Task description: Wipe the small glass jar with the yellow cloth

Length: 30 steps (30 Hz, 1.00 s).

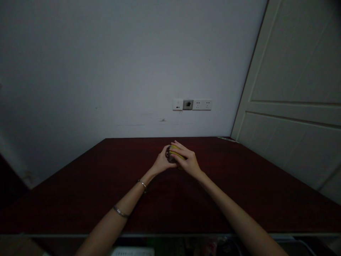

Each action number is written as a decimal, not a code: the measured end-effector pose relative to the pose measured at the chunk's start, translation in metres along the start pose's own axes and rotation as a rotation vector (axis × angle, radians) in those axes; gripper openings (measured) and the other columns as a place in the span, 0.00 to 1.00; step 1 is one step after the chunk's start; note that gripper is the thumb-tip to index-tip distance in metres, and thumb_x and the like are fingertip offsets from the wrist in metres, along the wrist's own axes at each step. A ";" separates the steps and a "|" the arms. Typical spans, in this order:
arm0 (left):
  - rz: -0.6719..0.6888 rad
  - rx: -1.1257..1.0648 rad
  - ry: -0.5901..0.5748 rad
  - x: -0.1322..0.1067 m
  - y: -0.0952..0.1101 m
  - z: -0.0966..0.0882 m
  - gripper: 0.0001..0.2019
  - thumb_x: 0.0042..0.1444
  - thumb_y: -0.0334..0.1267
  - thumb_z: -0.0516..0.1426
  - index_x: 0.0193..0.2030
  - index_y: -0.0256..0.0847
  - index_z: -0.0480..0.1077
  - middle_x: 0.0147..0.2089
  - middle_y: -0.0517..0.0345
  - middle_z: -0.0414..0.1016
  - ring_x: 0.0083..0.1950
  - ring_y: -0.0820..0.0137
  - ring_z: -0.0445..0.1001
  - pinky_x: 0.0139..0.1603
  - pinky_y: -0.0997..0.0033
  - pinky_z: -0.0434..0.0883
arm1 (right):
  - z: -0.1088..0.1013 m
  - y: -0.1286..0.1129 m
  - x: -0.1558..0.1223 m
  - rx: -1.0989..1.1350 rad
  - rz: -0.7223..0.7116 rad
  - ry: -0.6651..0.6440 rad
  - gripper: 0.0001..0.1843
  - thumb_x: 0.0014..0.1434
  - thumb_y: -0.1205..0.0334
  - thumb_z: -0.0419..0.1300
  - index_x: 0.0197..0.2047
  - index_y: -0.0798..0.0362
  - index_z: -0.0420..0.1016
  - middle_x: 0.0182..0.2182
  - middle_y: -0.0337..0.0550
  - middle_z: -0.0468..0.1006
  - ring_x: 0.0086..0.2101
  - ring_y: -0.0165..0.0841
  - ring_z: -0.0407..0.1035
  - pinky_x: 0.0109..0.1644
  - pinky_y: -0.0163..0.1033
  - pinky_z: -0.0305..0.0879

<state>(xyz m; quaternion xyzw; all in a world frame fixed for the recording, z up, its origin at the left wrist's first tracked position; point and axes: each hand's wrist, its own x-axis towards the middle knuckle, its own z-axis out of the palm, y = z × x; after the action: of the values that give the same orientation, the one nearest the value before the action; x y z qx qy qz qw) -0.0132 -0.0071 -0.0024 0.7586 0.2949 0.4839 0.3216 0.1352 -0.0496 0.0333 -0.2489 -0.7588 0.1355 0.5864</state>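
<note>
My left hand (161, 163) curls around a small dark, shiny, rounded object (168, 154), which looks partly see-through. Against its right side lies a flat yellow piece (178, 153), gripped under the fingers of my right hand (188, 160). Both hands meet just above the dark red tabletop (149, 199), a little right of the middle of the head view. Fingers cover most of both items, and the light is dim, so I cannot tell their exact kind.
A white wall with sockets (201, 105) rises behind the table. At the right stands a pale panelled door (293, 117). A thin strip (227, 139) lies at the table's far right corner. Below the front edge, a white object (132, 251) and other items show in shadow.
</note>
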 end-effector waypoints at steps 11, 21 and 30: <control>-0.003 -0.035 0.006 0.000 -0.003 0.002 0.42 0.32 0.36 0.68 0.56 0.39 0.55 0.53 0.46 0.67 0.52 0.60 0.68 0.53 0.58 0.65 | -0.001 0.012 0.000 0.087 0.107 0.100 0.14 0.54 0.61 0.59 0.44 0.46 0.76 0.50 0.43 0.73 0.53 0.39 0.65 0.59 0.49 0.59; -0.112 -0.224 -0.015 -0.001 0.008 0.003 0.37 0.35 0.37 0.67 0.52 0.38 0.56 0.45 0.49 0.69 0.37 0.68 0.73 0.28 0.73 0.73 | 0.004 0.009 -0.002 0.148 0.122 0.151 0.14 0.53 0.59 0.59 0.44 0.47 0.76 0.52 0.44 0.71 0.53 0.39 0.64 0.59 0.49 0.58; -0.201 -0.269 -0.068 -0.001 0.009 0.002 0.36 0.36 0.39 0.66 0.52 0.37 0.54 0.37 0.55 0.70 0.25 0.75 0.70 0.17 0.76 0.69 | -0.001 0.006 -0.008 0.104 0.008 -0.013 0.13 0.52 0.61 0.61 0.43 0.44 0.77 0.52 0.41 0.71 0.56 0.40 0.60 0.60 0.53 0.55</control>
<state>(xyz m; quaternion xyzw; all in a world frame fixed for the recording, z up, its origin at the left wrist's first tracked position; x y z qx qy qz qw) -0.0103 -0.0140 0.0035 0.6912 0.2910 0.4585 0.4768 0.1390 -0.0492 0.0247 -0.2201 -0.7536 0.1788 0.5931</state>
